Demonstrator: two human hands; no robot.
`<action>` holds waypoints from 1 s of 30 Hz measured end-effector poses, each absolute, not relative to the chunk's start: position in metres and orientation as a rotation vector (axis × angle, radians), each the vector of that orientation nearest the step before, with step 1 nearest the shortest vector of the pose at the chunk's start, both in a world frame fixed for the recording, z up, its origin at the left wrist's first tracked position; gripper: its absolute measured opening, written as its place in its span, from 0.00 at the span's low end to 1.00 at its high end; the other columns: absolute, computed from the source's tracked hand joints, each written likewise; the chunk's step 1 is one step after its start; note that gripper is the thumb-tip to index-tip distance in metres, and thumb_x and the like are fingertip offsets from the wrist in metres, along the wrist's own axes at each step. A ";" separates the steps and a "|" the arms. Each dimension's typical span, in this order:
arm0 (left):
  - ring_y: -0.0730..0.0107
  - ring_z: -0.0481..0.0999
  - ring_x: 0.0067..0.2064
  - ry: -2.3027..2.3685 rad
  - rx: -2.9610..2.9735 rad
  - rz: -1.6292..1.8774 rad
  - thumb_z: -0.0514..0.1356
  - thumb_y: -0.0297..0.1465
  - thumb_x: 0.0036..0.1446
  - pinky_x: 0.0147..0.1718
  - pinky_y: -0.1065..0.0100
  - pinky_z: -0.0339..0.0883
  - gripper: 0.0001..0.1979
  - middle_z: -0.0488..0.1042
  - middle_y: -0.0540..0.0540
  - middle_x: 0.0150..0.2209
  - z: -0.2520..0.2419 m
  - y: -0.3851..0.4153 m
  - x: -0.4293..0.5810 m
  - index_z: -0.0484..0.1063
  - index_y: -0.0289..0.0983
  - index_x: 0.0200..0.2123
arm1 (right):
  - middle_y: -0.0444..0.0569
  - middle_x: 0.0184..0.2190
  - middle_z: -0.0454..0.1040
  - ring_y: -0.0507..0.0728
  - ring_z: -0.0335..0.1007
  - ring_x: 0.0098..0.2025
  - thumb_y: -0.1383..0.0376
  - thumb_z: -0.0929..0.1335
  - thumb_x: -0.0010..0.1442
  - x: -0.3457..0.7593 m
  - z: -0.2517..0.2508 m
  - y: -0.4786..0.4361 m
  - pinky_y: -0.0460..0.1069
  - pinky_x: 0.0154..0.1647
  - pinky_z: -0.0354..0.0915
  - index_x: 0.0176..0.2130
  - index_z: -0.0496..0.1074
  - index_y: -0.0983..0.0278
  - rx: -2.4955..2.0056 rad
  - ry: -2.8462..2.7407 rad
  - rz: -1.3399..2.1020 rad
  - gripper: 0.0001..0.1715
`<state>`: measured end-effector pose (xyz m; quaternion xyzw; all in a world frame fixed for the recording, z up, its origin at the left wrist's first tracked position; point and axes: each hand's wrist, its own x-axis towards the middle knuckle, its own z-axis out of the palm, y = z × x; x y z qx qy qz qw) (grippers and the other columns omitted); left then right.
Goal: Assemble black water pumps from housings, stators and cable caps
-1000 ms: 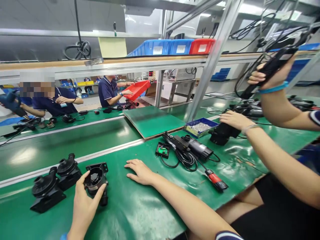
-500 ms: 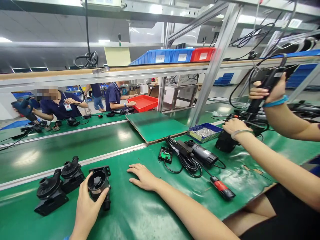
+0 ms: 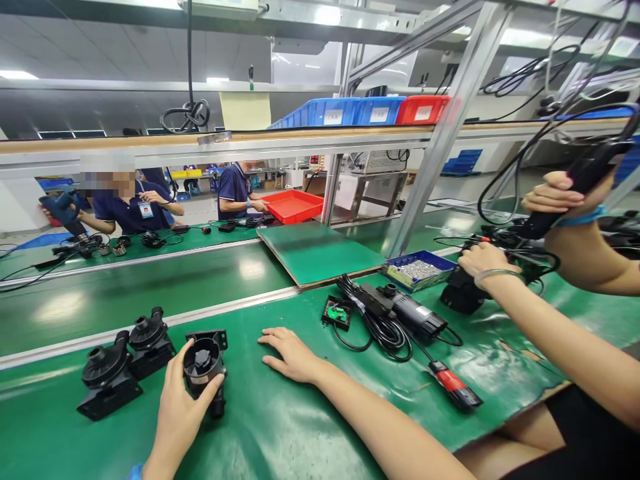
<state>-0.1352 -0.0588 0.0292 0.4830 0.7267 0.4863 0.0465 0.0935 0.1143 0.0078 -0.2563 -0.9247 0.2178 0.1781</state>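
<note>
My left hand [image 3: 181, 395] is closed around a black pump housing [image 3: 204, 363], thumb and fingers on either side of its round open end. A fan-like part shows inside that opening, and the housing stands on the green mat. To its right, my right hand [image 3: 290, 357] lies palm down on the mat, fingers stretched out, holding nothing. Left of my left hand sit two more black pump housings, one nearer [image 3: 106, 373] and one behind it [image 3: 151, 340]. Right of my right hand is a small black box with a green circuit board [image 3: 337, 312].
A black pump [image 3: 417, 313] with coiled cable and a red-black connector [image 3: 455, 387] lies to the right. Behind it is a blue tray of small metal parts [image 3: 420, 269]. At far right a co-worker's hands [image 3: 485, 260] hold a black power tool [image 3: 580, 183] and a dark part.
My view has shifted slightly left, so most things appear farther right. The co-worker's tool has come down and tilted. My two hands keep their places on the housing and the mat.
</note>
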 end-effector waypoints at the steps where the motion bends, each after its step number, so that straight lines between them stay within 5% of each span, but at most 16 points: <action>1: 0.42 0.68 0.63 2.215 1.479 1.492 0.63 0.54 0.52 0.62 0.41 0.63 0.41 0.68 0.37 0.59 0.029 -0.059 -0.135 0.60 0.40 0.64 | 0.57 0.64 0.67 0.64 0.61 0.65 0.58 0.70 0.66 0.094 0.008 0.114 0.62 0.67 0.56 0.61 0.70 0.60 -0.725 -2.617 0.616 0.26; 30: 0.42 0.69 0.63 2.213 1.462 1.477 0.63 0.54 0.52 0.61 0.42 0.65 0.42 0.67 0.37 0.60 0.030 -0.059 -0.135 0.61 0.40 0.64 | 0.56 0.64 0.67 0.64 0.61 0.66 0.58 0.70 0.66 0.093 0.006 0.115 0.62 0.68 0.56 0.61 0.70 0.61 -0.725 -2.619 0.612 0.26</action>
